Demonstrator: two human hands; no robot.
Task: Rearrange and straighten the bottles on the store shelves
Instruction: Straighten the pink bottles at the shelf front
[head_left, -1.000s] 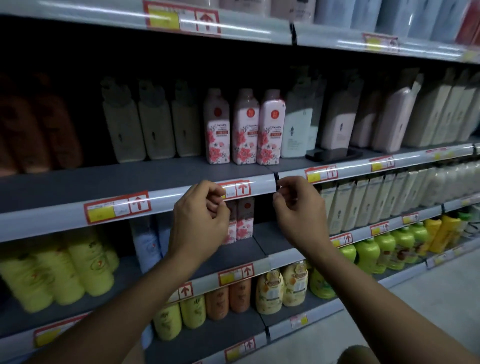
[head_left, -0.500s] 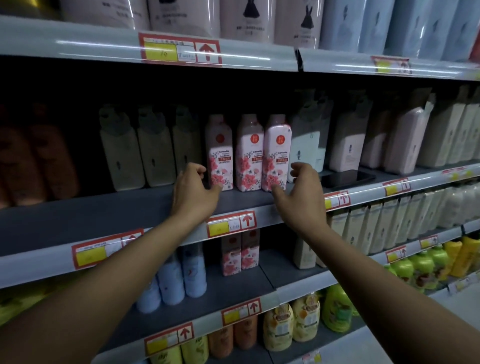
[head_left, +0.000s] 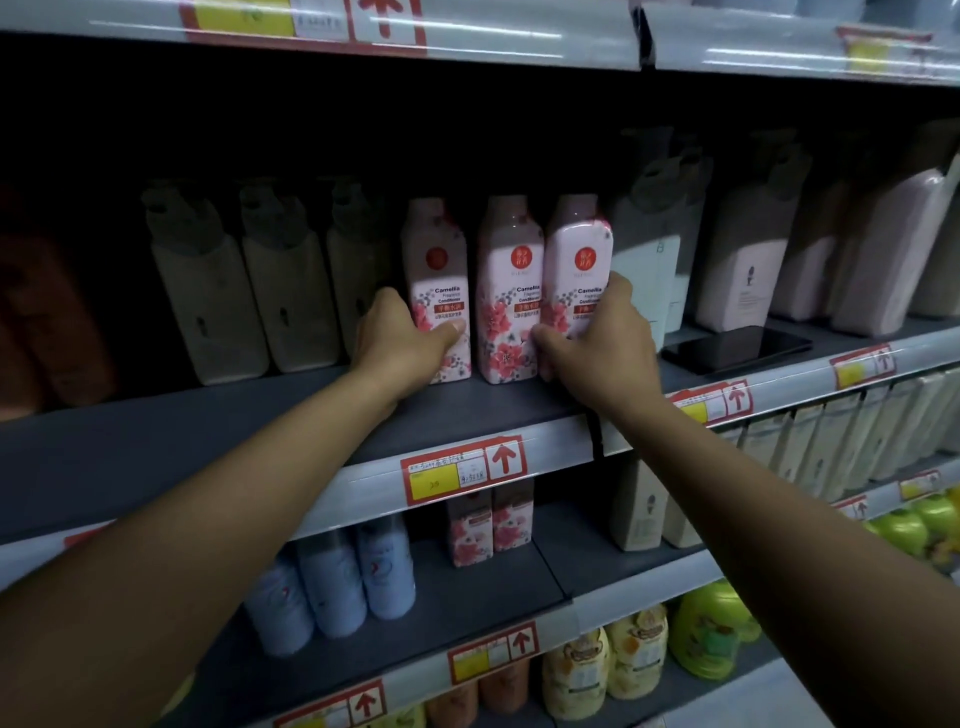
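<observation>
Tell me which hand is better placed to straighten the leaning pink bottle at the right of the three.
The right hand: it already grips the rightmost pink bottle, which tilts. The left hand holds the leftmost pink bottle.

Your two bare forearms reach into view, no sleeves visible anywhere along them. Your left hand (head_left: 402, 340) and right hand (head_left: 602, 345) carry no gloves, rings, watch or wristbands; fingernails are short and unpainted.

We see bare shelf (head_left: 156, 447) in front of the bottles. Beige pump bottles (head_left: 249, 291) crowd the left of the pink Camellia conditioner bottles (head_left: 509, 291); a white bottle (head_left: 649, 275) and dark phone (head_left: 737, 348) block the right.
</observation>
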